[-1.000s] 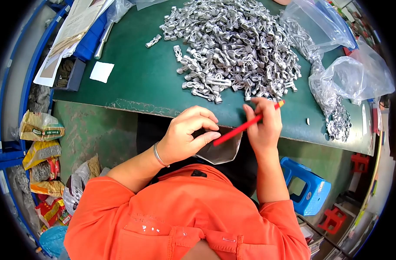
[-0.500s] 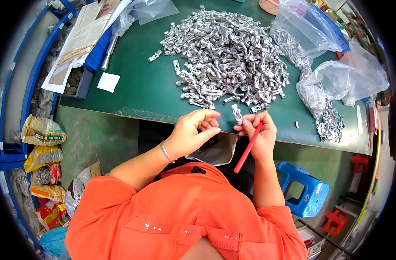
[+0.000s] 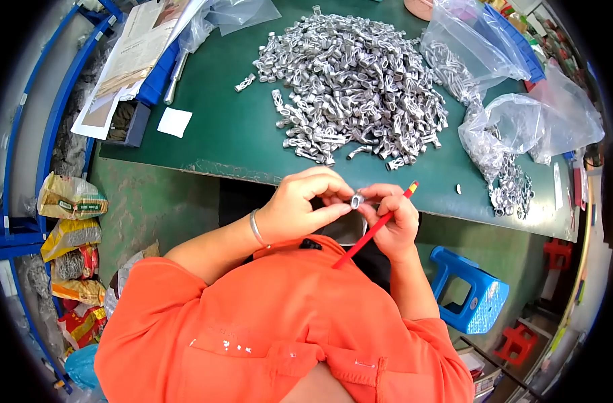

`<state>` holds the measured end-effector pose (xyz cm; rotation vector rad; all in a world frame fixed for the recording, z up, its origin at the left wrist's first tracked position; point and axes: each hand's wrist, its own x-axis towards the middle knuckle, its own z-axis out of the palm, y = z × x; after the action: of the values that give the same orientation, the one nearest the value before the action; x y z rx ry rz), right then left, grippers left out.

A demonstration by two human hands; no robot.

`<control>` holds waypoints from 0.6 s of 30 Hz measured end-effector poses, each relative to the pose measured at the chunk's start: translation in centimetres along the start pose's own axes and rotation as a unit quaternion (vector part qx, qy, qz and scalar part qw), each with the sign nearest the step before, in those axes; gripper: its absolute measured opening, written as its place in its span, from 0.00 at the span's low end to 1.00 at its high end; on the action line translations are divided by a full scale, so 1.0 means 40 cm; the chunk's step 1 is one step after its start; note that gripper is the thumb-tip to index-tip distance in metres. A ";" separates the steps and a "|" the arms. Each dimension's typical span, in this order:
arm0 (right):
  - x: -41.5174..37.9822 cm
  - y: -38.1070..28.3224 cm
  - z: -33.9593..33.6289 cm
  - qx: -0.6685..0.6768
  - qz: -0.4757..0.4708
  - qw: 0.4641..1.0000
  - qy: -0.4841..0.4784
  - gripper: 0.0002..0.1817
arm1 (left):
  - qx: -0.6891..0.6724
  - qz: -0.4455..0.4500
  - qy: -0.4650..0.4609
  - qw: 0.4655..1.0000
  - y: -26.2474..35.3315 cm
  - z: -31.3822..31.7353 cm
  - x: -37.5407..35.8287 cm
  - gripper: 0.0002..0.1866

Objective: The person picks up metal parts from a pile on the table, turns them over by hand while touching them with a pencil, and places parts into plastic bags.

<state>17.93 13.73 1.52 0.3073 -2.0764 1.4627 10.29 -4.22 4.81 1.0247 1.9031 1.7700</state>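
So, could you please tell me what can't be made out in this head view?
- The small metal part: mostly covered by the fingertips of the left hand and right hand; its shape is unclear.
- The red pencil: its middle is hidden inside the right hand.
- The container below the hands: nearly all hidden by hands and orange shirt.
- Printed papers: text too small.
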 end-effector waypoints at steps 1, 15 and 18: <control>-0.003 0.004 -0.009 0.009 0.014 0.999 -0.031 0.18 | 0.000 0.001 0.000 1.000 -0.001 -0.005 -0.005 0.09; 0.088 0.095 0.075 -0.355 0.063 0.933 0.003 0.17 | 0.110 -0.114 -0.040 0.987 -0.031 -0.046 -0.047 0.07; 0.082 0.088 0.048 -0.327 0.076 0.942 0.016 0.14 | 0.108 -0.112 -0.041 0.987 -0.041 -0.053 -0.041 0.07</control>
<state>12.92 13.74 0.19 -0.1432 -2.4554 0.7654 9.49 -6.82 3.20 0.8958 2.1007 1.4011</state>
